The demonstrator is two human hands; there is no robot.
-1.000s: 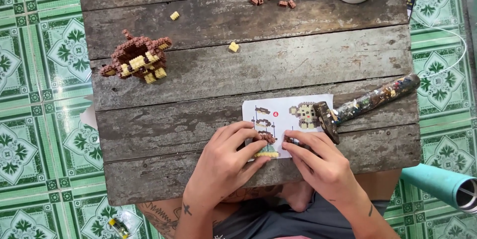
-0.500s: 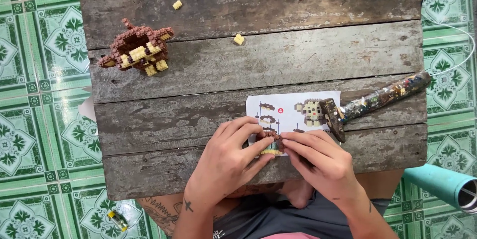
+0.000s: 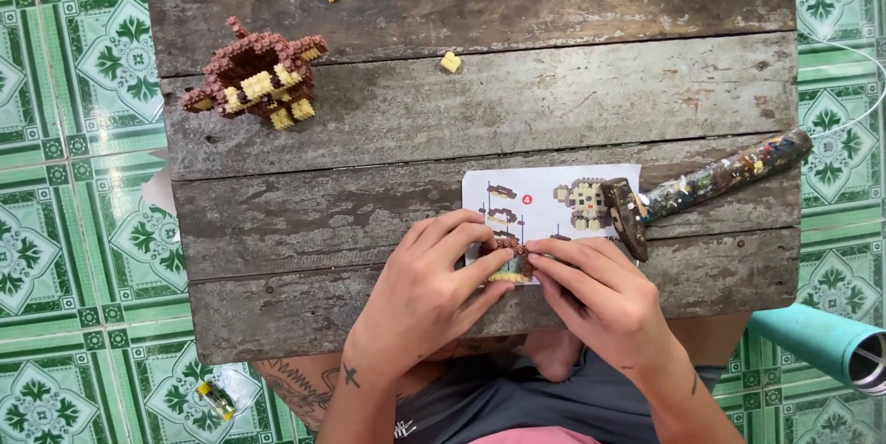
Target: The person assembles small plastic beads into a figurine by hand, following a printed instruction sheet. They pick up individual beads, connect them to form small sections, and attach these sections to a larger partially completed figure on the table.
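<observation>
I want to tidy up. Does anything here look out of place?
A paint-spattered hammer lies across the instruction sheet, odd among tiny bricks. Two yellow bricks lie loose on the wooden table.

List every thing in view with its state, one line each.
Left hand: pinching the small block piece.
Right hand: pinching it too.
Small block piece: held over the instruction sheet.
Instruction sheet: flat, hammer head on it.
Hammer: lying flat.
Brown block model: part-built, untouched.

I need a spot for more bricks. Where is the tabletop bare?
Bare: the wide plank stretch between the brick model and the hammer. Crowded: around both hands, on the instruction sheet.
</observation>
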